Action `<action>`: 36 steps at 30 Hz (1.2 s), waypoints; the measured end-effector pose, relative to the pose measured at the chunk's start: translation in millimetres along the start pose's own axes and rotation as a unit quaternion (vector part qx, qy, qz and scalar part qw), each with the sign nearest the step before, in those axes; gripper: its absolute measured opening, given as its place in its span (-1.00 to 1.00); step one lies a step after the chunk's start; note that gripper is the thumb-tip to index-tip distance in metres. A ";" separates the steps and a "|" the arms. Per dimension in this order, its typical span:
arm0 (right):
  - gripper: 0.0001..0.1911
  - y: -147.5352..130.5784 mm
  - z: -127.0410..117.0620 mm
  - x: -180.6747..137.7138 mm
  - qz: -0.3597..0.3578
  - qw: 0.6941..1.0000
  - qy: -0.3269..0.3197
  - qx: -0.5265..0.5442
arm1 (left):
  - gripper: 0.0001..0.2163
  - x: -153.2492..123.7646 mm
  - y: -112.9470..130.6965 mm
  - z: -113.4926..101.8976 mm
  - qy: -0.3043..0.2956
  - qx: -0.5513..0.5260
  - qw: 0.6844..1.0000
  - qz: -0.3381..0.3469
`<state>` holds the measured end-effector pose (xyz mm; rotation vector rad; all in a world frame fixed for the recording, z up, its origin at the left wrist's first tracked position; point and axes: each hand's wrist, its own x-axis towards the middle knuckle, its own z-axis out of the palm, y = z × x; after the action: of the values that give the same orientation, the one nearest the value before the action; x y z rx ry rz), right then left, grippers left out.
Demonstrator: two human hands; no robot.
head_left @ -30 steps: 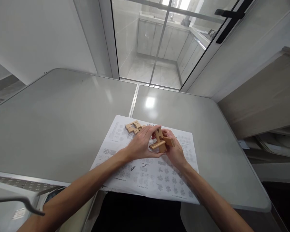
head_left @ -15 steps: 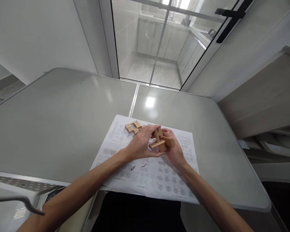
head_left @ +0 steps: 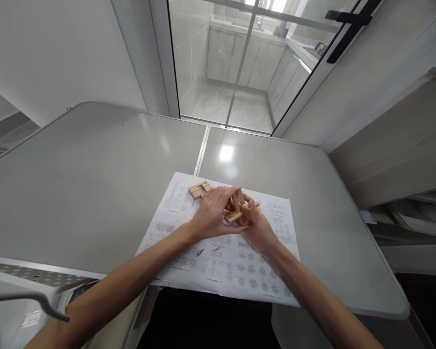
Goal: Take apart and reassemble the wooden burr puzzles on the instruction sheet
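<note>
Both hands hold a small wooden interlocking puzzle (head_left: 241, 212) just above a printed instruction sheet (head_left: 221, 261) on the grey table (head_left: 94, 184). My left hand (head_left: 212, 215) wraps its fingers over the puzzle's left side and top. From the right and below, my right hand (head_left: 258, 229) grips it, thumb on a crossing bar. A second clump of loose wooden pieces (head_left: 199, 189) lies on the sheet's far left corner, just beyond my left fingers.
The table has a seam (head_left: 201, 150) running away from me and rounded far corners. A glass sliding door (head_left: 240, 63) stands behind it. A wooden cabinet (head_left: 396, 140) is at the right. Some metal hardware (head_left: 29, 291) sits at the near left edge.
The puzzle has been turned slightly in my hands; the bar that stuck out to the right is now drawn in and tilted. Both hands stay in place.
</note>
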<state>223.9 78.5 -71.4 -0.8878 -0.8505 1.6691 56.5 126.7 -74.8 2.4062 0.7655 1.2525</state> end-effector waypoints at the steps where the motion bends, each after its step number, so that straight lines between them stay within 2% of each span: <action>1: -0.39 -2.0 0.6 0.4 -0.002 1.000 -0.015 -0.005 | -0.22 0.5 -0.4 -0.6 0.011 0.007 1.000 -0.006; 4: -0.36 -7.6 0.0 1.4 -0.011 0.997 -0.055 -0.044 | -0.22 1.3 -2.2 -2.4 0.041 0.025 0.999 -0.025; 8: -0.31 -9.3 -6.7 1.8 -0.016 0.994 -0.073 -0.081 | -0.19 1.7 -3.0 -4.1 0.045 0.037 0.998 -0.026; 14: -0.31 -2.3 -14.5 0.3 -0.038 0.993 -0.048 -0.104 | -0.24 1.5 0.8 -4.8 0.042 0.023 0.999 -0.017; 20: -0.35 -0.6 -12.2 1.0 -0.045 0.995 -0.036 -0.086 | -0.21 -0.5 0.0 -0.6 0.032 0.009 0.999 0.013; 25: -0.41 -3.0 -10.6 3.1 -0.047 0.996 -0.020 -0.075 | -0.15 -2.1 -2.7 2.5 0.014 0.020 1.000 -0.002; 29: -0.50 -7.2 -17.1 7.0 -0.088 0.993 0.023 -0.078 | -0.04 -3.2 -3.2 3.9 -0.003 0.035 0.999 0.000; 32: -0.58 -11.4 -27.6 11.2 -0.129 0.980 0.090 -0.120 | -0.04 -2.8 -4.3 3.5 -0.002 0.059 0.998 -0.009; 34: -0.55 -14.0 -36.3 14.5 -0.144 0.961 0.148 -0.183 | -0.09 -2.1 -6.5 1.9 0.004 0.085 0.996 -0.030; 36: -0.40 -16.4 -45.2 18.0 -0.151 0.928 0.212 -0.268 | -0.15 -1.4 -9.9 -0.5 0.010 0.113 0.992 -0.062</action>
<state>266.8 104.9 -81.6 -1.3511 -1.0895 0.9295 52.4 134.0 -80.4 2.4774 1.0986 1.1995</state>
